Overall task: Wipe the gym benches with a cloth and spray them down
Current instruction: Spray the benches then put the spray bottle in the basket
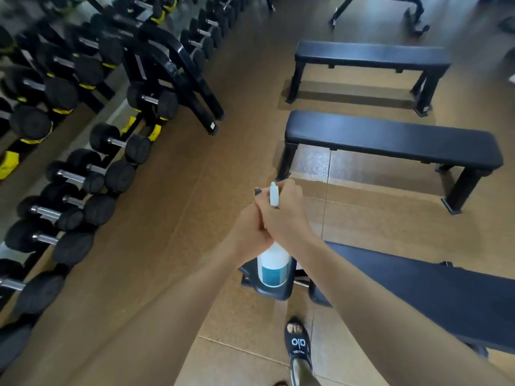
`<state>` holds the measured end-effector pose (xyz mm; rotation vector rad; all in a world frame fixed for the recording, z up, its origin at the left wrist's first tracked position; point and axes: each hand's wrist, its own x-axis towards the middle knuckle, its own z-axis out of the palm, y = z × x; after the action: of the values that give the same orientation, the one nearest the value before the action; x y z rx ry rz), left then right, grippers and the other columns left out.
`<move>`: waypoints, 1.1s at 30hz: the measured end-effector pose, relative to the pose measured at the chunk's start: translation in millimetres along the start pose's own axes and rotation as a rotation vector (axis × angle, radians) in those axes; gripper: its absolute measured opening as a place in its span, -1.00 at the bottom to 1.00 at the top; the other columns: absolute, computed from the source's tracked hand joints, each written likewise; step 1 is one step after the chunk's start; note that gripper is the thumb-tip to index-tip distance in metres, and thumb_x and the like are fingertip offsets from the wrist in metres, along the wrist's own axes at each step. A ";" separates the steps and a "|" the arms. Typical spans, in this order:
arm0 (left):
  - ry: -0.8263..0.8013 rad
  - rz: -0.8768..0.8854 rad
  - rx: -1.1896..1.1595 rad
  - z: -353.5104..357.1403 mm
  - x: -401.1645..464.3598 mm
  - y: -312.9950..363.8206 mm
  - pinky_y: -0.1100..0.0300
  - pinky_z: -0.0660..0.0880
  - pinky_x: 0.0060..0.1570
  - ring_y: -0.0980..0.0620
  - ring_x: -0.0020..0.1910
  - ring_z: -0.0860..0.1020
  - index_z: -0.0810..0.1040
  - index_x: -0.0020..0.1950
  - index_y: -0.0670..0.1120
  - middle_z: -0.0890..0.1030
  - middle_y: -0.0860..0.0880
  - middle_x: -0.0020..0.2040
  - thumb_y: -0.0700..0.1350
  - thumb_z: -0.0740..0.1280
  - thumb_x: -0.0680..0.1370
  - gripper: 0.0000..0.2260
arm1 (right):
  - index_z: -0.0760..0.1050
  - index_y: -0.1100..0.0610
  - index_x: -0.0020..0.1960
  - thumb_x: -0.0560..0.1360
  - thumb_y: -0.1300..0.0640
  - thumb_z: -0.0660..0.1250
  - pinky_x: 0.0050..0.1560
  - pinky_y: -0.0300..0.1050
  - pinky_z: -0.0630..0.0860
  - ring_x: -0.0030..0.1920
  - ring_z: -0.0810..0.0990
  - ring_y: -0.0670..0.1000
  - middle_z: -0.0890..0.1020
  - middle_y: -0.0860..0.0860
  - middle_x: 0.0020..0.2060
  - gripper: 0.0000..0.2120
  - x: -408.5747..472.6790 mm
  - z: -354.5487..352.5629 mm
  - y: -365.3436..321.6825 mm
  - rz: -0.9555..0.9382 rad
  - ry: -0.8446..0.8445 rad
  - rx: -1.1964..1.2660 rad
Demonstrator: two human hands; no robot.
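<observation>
Bottle [273, 267] upright, both hands clamped on it, right hand [284, 215] topmost; bench [390, 140] lies ahead-right.

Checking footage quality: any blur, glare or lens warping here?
Head view: black dumbbell rack smeared by motion blur at left; glare patch on the tan floor under the middle black padded bench; wide-angle bending stretches both forearms; white spray bottle reasonably sharp.
</observation>
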<state>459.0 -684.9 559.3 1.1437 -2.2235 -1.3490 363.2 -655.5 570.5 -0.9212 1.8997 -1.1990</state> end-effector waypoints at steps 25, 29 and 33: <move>0.007 -0.087 -0.060 -291.5 258.0 -144.4 0.02 0.51 -0.22 -0.07 -0.22 0.50 0.56 0.01 -0.10 0.61 -0.14 -0.09 -0.20 0.24 0.64 -0.89 | 0.27 0.17 0.54 0.61 0.10 0.25 0.25 0.02 0.44 0.34 0.47 0.16 0.44 0.16 0.43 -0.48 292.3 178.7 -23.7 0.388 0.140 -0.445; -0.071 -0.035 -0.035 -334.3 296.6 -157.8 0.23 0.55 -0.28 0.00 -0.24 0.53 0.52 -0.02 0.01 0.60 -0.05 -0.11 -0.17 0.33 0.61 -0.92 | 0.19 0.12 0.59 0.63 0.04 0.21 0.42 0.09 0.37 0.45 0.38 0.17 0.34 0.15 0.51 -0.44 311.0 197.7 -46.7 0.444 0.185 -0.495; -0.150 0.043 0.047 -342.6 345.2 -159.7 0.38 0.45 -0.39 0.06 -0.23 0.55 0.49 -0.06 0.09 0.57 0.07 -0.17 -0.11 0.34 0.63 -0.88 | 0.21 0.13 0.55 0.64 -0.01 0.18 0.33 0.06 0.41 0.38 0.44 0.19 0.38 0.16 0.46 -0.48 334.8 202.9 -60.5 0.464 0.215 -0.587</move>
<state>522.0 -1192.9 551.3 1.0342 -2.3816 -1.4149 377.4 -1044.9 498.7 -0.5843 2.5265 -0.4806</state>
